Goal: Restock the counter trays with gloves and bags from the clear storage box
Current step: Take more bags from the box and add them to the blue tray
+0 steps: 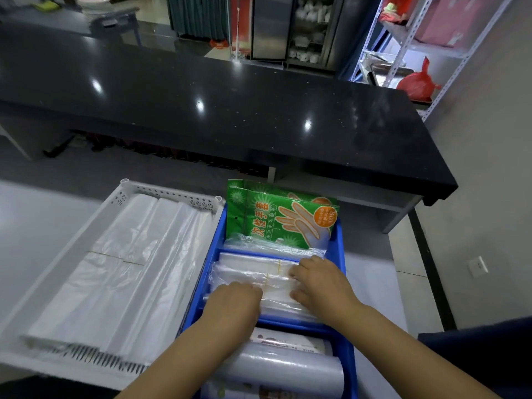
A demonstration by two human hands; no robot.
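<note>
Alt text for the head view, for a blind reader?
The left hand and right hand rest on a bundle of clear bags in the middle compartment of a blue tray. Green glove packs stand in its far compartment; a white tray of white bags sits alongside.

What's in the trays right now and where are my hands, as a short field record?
blue tray: three compartments
far compartment: green glove packs, standing
middle compartment: clear bag bundle
near compartment: bag rolls
white tray: white bags
left hand: on the bundle, fingers hidden
right hand: grips the bundle
</note>
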